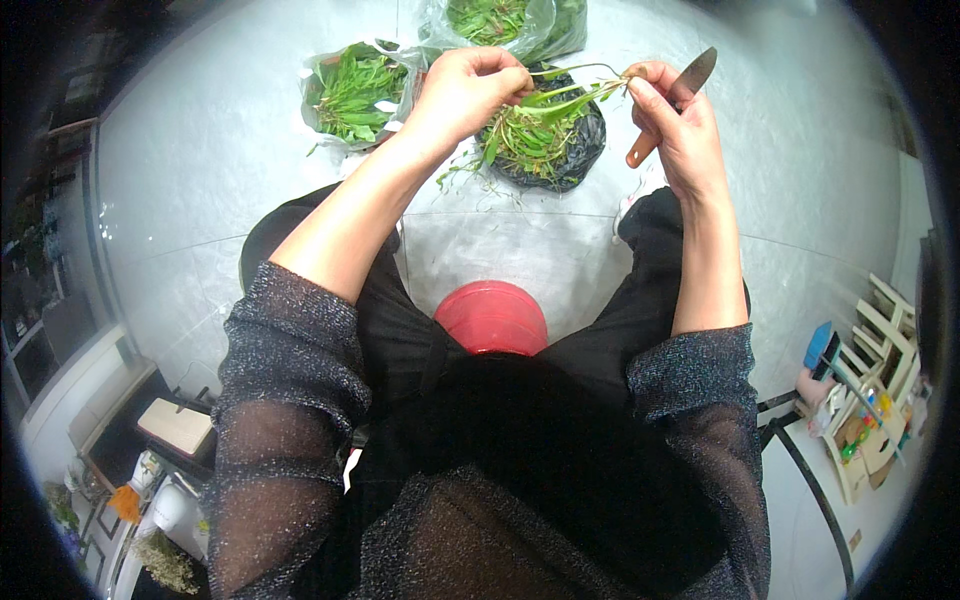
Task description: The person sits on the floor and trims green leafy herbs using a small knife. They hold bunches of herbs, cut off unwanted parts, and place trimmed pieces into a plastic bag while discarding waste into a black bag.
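Observation:
Between my hands stretches a leafy green plant with a pale root end. My right hand pinches that root end between thumb and forefinger. A small knife with an orange-brown handle also rests in the right hand, its blade pointing up and away. My left hand has its thumb and fingertips closed on a thin stem or leaf of the plant. Below the plant, a black plastic bag holds a heap of loose leaves and trimmings.
Left of it stands a clear plastic bag of leafy greens. Another clear bag of greens is farther back. Scraps lie on the grey tiled floor. A red stool or bucket sits between my legs. Cluttered shelving stands at right.

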Tool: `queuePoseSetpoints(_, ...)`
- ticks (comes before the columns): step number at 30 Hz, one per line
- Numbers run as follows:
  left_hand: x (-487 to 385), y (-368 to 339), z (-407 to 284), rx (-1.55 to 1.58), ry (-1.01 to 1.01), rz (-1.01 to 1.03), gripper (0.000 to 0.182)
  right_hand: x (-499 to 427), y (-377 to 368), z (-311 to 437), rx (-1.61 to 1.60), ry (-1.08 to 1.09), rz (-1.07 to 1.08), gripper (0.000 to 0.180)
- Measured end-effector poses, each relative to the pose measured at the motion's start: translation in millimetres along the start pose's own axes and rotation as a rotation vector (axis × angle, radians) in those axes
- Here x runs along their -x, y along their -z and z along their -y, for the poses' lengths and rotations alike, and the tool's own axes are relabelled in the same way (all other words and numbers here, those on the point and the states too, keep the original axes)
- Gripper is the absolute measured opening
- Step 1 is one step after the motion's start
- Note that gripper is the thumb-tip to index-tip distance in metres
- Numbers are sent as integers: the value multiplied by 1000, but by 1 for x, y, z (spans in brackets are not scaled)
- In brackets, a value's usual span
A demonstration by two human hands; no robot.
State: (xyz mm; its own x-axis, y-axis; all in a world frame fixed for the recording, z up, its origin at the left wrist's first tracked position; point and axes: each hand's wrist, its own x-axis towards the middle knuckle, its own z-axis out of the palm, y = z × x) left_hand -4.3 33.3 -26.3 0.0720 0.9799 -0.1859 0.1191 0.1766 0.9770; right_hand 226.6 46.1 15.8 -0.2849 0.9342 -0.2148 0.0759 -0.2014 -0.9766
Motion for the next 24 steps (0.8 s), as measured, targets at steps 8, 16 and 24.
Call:
queuePoseSetpoints(8, 4, 5, -10, -632, -74, 5, 30, 2, 4, 0, 41, -3, 14, 21)
queuePoseSetpoints(16, 9, -16, -13, -291, -416, -107, 24, 5, -4, -2, 165, -23, -26, 20)
queuePoseSetpoints(24, 11, -27, -6, -159, -276, -3, 25, 6, -13, -3, 155, 47, 38, 18)
